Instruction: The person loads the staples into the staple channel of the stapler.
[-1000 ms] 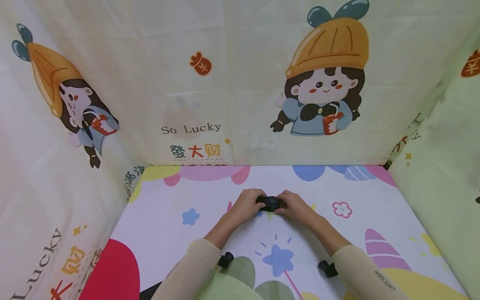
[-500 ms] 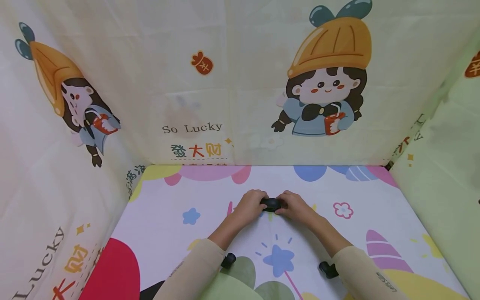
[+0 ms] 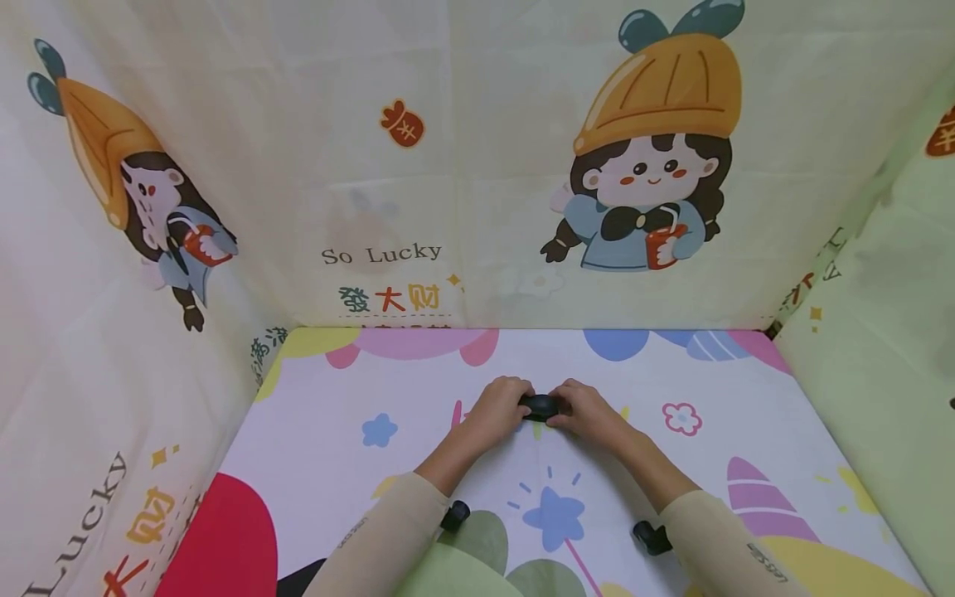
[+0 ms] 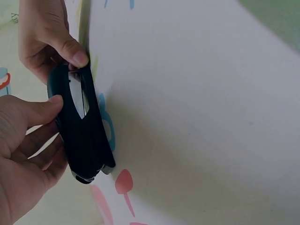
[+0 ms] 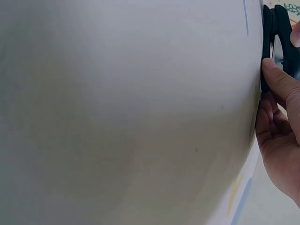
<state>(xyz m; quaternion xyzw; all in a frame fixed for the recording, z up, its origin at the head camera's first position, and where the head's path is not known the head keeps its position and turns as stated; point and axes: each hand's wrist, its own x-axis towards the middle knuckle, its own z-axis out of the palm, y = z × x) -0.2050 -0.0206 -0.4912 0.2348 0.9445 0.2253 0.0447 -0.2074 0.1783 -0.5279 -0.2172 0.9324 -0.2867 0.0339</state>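
Note:
A black stapler (image 3: 540, 407) is on the white patterned tabletop, between both hands, with a silver metal strip (image 4: 77, 93) showing along its side in the left wrist view. My left hand (image 3: 501, 410) holds the stapler's body from the left. Its thumb (image 4: 52, 107) lies on the upper arm, with the fingers curled behind. At the other end, my right hand (image 3: 585, 411) pinches the lower part between thumb and fingers, seen in the right wrist view, where the right hand (image 5: 283, 131) is at the right edge. The far side of the stapler is hidden.
The tabletop (image 3: 462, 464) has a printed cloth with stars, flowers and coloured shapes. Pale cloth walls with cartoon figures (image 3: 649, 207) enclose it at the back and both sides. Small black wrist devices (image 3: 652, 537) stick out by the sleeves.
My left hand has shifted slightly to the right along the stapler, and the stapler's left end has moved a little right with it. The right hand has hardly moved.

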